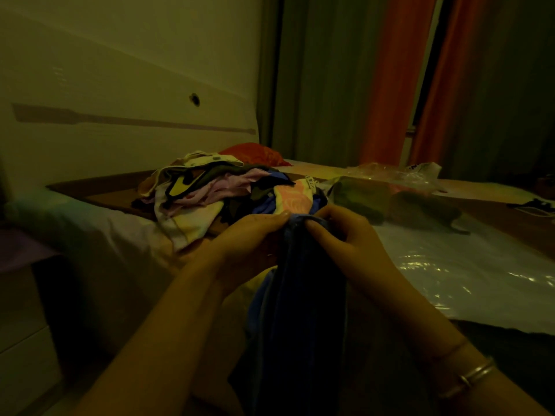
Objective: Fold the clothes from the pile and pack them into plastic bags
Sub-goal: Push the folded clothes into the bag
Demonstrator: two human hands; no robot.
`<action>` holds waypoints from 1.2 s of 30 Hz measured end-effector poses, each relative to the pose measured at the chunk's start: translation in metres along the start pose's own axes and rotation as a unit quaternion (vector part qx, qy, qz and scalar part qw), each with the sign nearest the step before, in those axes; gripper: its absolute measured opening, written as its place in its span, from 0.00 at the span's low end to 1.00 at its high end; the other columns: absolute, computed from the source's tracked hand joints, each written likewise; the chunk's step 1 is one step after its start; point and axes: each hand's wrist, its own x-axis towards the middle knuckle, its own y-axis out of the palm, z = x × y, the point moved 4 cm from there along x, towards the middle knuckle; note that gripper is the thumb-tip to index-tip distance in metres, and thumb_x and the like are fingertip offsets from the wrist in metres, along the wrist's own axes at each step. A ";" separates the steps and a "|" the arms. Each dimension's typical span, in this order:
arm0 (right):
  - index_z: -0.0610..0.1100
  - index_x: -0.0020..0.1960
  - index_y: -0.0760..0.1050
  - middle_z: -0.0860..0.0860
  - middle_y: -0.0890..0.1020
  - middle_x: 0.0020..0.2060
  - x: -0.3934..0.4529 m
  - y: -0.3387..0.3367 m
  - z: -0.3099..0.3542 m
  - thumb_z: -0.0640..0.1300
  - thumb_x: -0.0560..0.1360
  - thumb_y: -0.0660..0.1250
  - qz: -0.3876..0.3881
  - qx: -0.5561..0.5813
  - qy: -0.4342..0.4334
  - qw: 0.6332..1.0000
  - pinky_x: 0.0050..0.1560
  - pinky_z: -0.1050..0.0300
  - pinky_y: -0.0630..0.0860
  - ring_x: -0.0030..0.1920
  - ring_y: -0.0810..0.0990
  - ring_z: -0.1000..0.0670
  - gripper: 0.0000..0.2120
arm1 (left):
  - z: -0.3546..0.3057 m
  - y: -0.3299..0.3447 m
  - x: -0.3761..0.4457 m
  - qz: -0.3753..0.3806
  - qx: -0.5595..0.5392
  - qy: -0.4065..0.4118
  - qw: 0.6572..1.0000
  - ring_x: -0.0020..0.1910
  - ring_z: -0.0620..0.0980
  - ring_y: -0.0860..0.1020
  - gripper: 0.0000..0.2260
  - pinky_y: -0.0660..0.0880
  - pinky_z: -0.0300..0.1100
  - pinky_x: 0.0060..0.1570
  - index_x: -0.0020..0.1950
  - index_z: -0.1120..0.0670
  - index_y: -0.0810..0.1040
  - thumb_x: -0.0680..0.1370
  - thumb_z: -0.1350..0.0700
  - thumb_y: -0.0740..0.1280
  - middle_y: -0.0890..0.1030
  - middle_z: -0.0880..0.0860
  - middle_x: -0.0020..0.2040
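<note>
Both hands, left hand [255, 232] and right hand [345, 232], pinch the top edge of a dark blue cloth garment [300, 295] hanging near, before the far mixed pile of clothes [216, 187]. Spreading the hands apart should square it for folding.

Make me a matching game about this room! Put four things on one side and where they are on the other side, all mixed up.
Things:
1. blue garment
2. pile of clothes
3. plastic bags
4. bracelets

Places:
A. on the right wrist
B. far right of the pile, on the bed
C. hanging from the left hand and right hand
D. heaped behind the hands, left of centre

Pairs: 1-C, 2-D, 3-B, 4-A
</note>
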 end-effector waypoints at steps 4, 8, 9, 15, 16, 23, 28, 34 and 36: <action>0.43 0.42 0.77 0.50 0.79 0.35 0.003 0.003 -0.007 0.45 0.76 0.67 -0.015 0.022 0.039 0.999 0.37 0.63 0.72 0.38 0.78 0.54 0.07 | 0.002 0.001 -0.002 0.006 0.021 0.031 0.999 0.49 0.48 0.83 0.15 0.79 0.39 0.47 0.58 0.59 0.80 0.82 0.54 0.57 0.84 0.54 0.51; 0.42 0.42 0.77 0.45 0.81 0.37 0.005 0.005 -0.008 0.45 0.75 0.68 -0.032 0.060 0.051 0.996 0.41 0.50 0.77 0.41 0.82 0.46 0.07 | 0.002 0.002 -0.006 0.023 0.035 0.076 0.996 0.48 0.48 0.83 0.11 0.79 0.36 0.44 0.57 0.58 0.80 0.80 0.57 0.62 0.85 0.54 0.49; 0.42 0.42 0.78 0.44 0.82 0.37 0.005 0.005 -0.008 0.45 0.75 0.68 -0.029 0.068 0.054 0.996 0.42 0.47 0.77 0.42 0.82 0.44 0.07 | 0.002 0.001 -0.006 0.023 0.041 0.090 0.995 0.48 0.48 0.83 0.10 0.79 0.35 0.44 0.57 0.59 0.80 0.80 0.59 0.62 0.85 0.54 0.49; 0.43 0.41 0.78 0.49 0.82 0.35 -0.007 0.003 -0.008 0.45 0.76 0.66 0.094 0.031 0.049 0.994 0.39 0.55 0.74 0.38 0.81 0.49 0.08 | -0.002 -0.018 0.002 -0.055 0.076 0.121 0.988 0.42 0.44 0.83 0.10 0.78 0.34 0.39 0.52 0.56 0.80 0.81 0.60 0.58 0.84 0.51 0.45; 0.44 0.40 0.77 0.52 0.80 0.32 -0.010 0.001 -0.010 0.46 0.77 0.66 0.120 0.002 0.047 0.992 0.37 0.57 0.73 0.36 0.80 0.52 0.09 | -0.002 -0.021 0.003 -0.064 0.078 0.125 0.987 0.43 0.45 0.83 0.11 0.79 0.35 0.41 0.53 0.56 0.80 0.82 0.60 0.58 0.83 0.52 0.46; 0.45 0.40 0.77 0.50 0.79 0.34 -0.040 -0.031 -0.025 0.55 0.76 0.63 0.216 -0.155 0.104 0.958 0.36 0.62 0.72 0.33 0.77 0.55 0.14 | 0.007 -0.033 0.012 -0.107 0.134 0.107 0.979 0.56 0.55 0.79 0.11 0.76 0.46 0.55 0.54 0.56 0.79 0.83 0.58 0.57 0.81 0.58 0.55; 0.54 0.45 0.77 0.56 0.80 0.40 -0.063 -0.058 -0.043 0.52 0.77 0.64 0.310 -0.233 0.136 0.911 0.42 0.66 0.75 0.41 0.79 0.62 0.05 | -0.004 -0.045 0.014 -0.180 0.105 0.137 0.968 0.53 0.52 0.79 0.10 0.75 0.47 0.55 0.58 0.55 0.76 0.83 0.58 0.56 0.79 0.56 0.56; 0.54 0.53 0.76 0.54 0.80 0.51 -0.094 -0.072 -0.054 0.45 0.77 0.67 0.405 -0.245 0.185 0.861 0.54 0.59 0.77 0.50 0.80 0.56 0.06 | -0.006 -0.029 0.013 -0.163 0.134 0.141 0.967 0.52 0.49 0.78 0.11 0.75 0.47 0.54 0.51 0.50 0.76 0.84 0.57 0.55 0.79 0.52 0.53; 0.56 0.52 0.74 0.56 0.78 0.52 -0.106 -0.075 -0.059 0.45 0.78 0.65 0.441 -0.268 0.213 0.830 0.51 0.65 0.75 0.51 0.78 0.57 0.07 | -0.008 -0.027 0.015 -0.166 0.128 0.140 0.968 0.56 0.52 0.77 0.10 0.75 0.49 0.59 0.58 0.53 0.75 0.84 0.57 0.55 0.78 0.54 0.57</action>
